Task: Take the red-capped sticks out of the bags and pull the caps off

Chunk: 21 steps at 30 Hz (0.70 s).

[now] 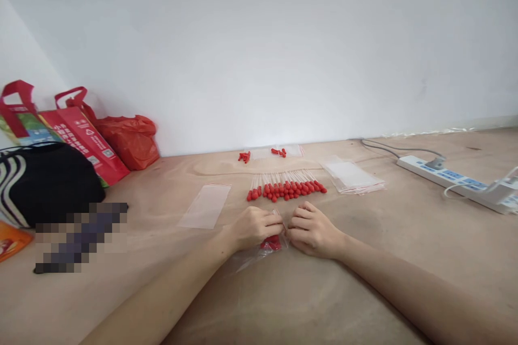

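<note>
My left hand (256,228) has its fingers closed on the upper part of a small clear plastic zip bag (279,240). Red pieces (271,242) show through the plastic under those fingers; their exact shape is partly hidden. Curled at the bag's right edge, my right hand (313,230) pinches the plastic with its fingertips. Just beyond both hands lies a row of thin white sticks with red bulb tips (289,188), the tips pointing toward me. To the left of the row, a flat clear bag (206,206) rests on the table.
A stack of clear bags (354,177) lies right of the sticks. Small red pieces (244,157) and more bags sit near the wall. A white power strip (457,179) with cables is at right. Shopping bags (87,137) and a black bag (52,183) stand at left.
</note>
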Each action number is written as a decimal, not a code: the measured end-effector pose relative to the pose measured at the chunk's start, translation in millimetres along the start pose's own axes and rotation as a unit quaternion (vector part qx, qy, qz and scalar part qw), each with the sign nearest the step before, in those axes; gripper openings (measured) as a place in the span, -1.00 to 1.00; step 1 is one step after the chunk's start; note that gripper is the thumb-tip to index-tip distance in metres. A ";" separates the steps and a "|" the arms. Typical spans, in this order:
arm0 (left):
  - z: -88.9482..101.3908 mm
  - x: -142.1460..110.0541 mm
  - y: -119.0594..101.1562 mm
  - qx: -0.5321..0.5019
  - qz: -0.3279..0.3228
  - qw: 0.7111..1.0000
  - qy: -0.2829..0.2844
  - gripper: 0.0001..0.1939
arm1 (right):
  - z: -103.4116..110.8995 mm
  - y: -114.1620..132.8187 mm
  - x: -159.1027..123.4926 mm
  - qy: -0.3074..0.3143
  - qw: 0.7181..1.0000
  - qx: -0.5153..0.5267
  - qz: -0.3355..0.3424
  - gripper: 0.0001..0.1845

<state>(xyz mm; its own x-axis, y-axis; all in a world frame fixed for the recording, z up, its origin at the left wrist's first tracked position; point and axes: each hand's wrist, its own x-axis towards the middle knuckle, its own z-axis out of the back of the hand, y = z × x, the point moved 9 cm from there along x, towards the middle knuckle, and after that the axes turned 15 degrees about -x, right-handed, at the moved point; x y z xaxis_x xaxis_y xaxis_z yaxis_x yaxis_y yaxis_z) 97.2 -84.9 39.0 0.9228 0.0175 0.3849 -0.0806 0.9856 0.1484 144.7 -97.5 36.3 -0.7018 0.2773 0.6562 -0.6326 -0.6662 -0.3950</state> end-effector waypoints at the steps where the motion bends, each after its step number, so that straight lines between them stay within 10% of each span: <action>1: -0.4 0.0 -0.3 0.000 0.000 1.000 0.004 -0.76 | 0.3 0.9 0.1 -0.001 1.000 0.008 0.004 -0.78; 21: -5.2 5.0 -11.5 -0.004 -0.064 0.997 0.052 -0.73 | -6.2 9.2 4.4 0.037 0.998 0.015 0.051 -0.70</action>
<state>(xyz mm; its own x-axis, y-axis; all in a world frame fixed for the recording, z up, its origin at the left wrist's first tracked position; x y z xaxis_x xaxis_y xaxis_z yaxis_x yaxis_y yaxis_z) 104.7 -95.3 34.5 0.9593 -0.0915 0.2670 0.0431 0.9824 0.1820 133.7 -98.1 31.5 -0.7846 0.2565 0.5644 -0.5478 -0.7131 -0.4375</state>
